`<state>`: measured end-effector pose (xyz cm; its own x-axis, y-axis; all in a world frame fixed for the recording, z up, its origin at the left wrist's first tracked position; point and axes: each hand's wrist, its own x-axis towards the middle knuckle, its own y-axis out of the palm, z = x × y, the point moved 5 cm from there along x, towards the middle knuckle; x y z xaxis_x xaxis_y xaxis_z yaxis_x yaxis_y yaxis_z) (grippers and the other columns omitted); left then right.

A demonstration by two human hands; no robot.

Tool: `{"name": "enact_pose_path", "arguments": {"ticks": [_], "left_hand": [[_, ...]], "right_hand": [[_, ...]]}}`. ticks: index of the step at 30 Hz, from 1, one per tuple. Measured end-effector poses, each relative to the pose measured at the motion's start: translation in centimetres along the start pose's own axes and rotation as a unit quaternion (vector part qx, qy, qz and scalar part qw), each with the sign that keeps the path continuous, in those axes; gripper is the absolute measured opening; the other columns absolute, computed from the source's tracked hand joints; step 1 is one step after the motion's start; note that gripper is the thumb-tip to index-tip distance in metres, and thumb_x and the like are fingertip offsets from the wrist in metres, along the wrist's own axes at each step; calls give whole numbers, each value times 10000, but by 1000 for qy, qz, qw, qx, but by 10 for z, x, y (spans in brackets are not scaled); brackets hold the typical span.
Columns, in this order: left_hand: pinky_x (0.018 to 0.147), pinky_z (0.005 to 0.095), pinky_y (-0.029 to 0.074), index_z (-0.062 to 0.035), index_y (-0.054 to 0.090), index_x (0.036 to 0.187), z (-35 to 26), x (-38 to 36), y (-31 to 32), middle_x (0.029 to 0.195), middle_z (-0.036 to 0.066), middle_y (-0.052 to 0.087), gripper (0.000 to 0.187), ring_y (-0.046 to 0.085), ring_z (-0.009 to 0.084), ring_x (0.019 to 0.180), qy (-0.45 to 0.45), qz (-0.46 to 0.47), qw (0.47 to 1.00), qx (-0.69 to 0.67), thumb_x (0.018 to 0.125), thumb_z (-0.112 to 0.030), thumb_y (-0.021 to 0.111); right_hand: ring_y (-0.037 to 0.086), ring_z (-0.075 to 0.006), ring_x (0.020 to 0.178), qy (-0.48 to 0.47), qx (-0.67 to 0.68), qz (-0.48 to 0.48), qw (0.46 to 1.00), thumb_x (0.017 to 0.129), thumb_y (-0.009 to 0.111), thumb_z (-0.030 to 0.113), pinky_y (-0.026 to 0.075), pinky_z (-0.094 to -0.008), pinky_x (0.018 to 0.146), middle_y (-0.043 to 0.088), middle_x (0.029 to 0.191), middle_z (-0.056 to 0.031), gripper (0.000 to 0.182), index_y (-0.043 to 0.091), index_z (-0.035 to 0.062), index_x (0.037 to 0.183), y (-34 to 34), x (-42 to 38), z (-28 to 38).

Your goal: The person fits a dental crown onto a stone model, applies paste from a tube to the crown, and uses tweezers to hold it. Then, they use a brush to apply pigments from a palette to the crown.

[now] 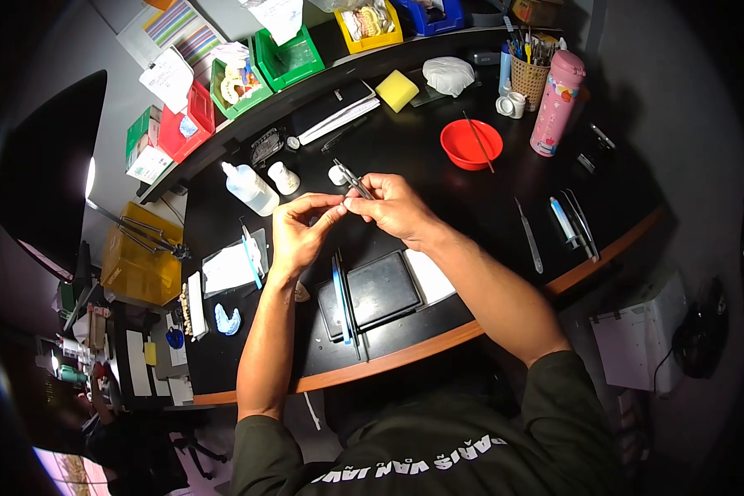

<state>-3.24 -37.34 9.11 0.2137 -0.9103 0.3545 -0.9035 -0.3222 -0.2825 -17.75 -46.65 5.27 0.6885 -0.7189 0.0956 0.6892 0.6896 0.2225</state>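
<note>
My right hand (393, 208) holds a slim dark metal tool (354, 178) that points up and away to the left. The fingertips of my left hand (302, 231) are pinched together and meet those of my right hand. Whatever is between them is too small to make out. Just beyond the hands a small white jar (337, 175) stands by the tool. A white jar (283, 178) and a clear squeeze bottle (250, 189) are to the left. Below the hands lies a black flat case (372, 292), with blue and black sticks (341, 302) across its left part.
At the back stand green (289, 59), red (192, 124) and yellow bins (370, 26). A red bowl (471, 146) holds a stick. A pink bottle (558, 103), tweezers (583, 223) and a syringe (563, 221) are right; a blue dental mold (227, 320) lies front left.
</note>
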Motion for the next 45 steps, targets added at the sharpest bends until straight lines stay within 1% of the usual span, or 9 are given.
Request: {"name": "enact_pose_path", "arguments": {"ticks": [17,20,22,24,26,32,35,39,45], "left_hand": [[874,264,579,13,792,1132,0,-13,-3,1036,82,779,222,724,128,938,-31,-36,997,-66,912,8,827],[906,291,579,25,773,1129,-5,-19,-19,1060,105,773,240,722,140,967,31,-47,998,18,896,28,830],[867,285,554,11,785,1070,-6,-27,-39,1031,90,763,195,701,136,921,68,-62,993,69,883,31,835],[843,279,544,7,791,1035,-13,-36,-69,1027,84,761,164,689,127,906,82,-95,982,141,880,18,842],[850,279,554,7,796,1057,-17,-48,-109,1029,84,776,180,699,128,919,105,-148,969,167,882,18,841],[827,238,579,21,791,1066,-14,-97,-221,972,70,784,160,712,93,844,109,-355,921,115,909,36,814],[807,216,564,6,798,1066,3,-118,-248,973,61,780,174,700,74,843,102,-420,900,62,898,20,837],[798,226,556,13,803,1062,10,-126,-263,967,56,780,188,689,84,835,85,-457,880,101,900,-65,858],[795,257,576,7,810,1000,23,-129,-269,930,52,802,151,720,102,825,82,-489,863,98,863,-46,844]], "right_hand": [[531,-37,722,-35,-32,-17,999,942,785,128,427,-244,641,625,806,45,117,691,68,906,1,-4,7],[519,-33,699,-30,-62,-29,997,949,777,167,413,-258,614,609,754,54,162,693,53,871,-2,-2,5],[632,-229,634,-49,-282,-99,953,885,780,146,501,-403,639,649,674,-103,152,706,13,883,-9,-4,14],[693,-398,749,-154,-397,-142,894,875,742,95,549,-483,744,681,754,-183,91,727,20,925,-13,-10,23],[698,-453,882,-167,-489,-143,844,883,716,63,556,-516,823,708,876,-207,86,741,26,956,-21,-9,17],[720,-424,989,-7,-566,-106,817,878,720,36,561,-505,867,722,1033,-233,111,757,23,983,-27,-11,16],[746,-387,879,16,-558,-88,825,865,747,38,566,-471,802,746,872,-212,80,759,4,936,-31,-10,14],[715,-237,721,18,-561,-78,824,857,809,72,544,-380,718,730,768,-124,110,756,-2,919,-29,-11,17],[702,-223,730,20,-612,-104,784,853,829,111,551,-354,745,736,802,-121,191,775,2,1000,-45,-6,19]]}}
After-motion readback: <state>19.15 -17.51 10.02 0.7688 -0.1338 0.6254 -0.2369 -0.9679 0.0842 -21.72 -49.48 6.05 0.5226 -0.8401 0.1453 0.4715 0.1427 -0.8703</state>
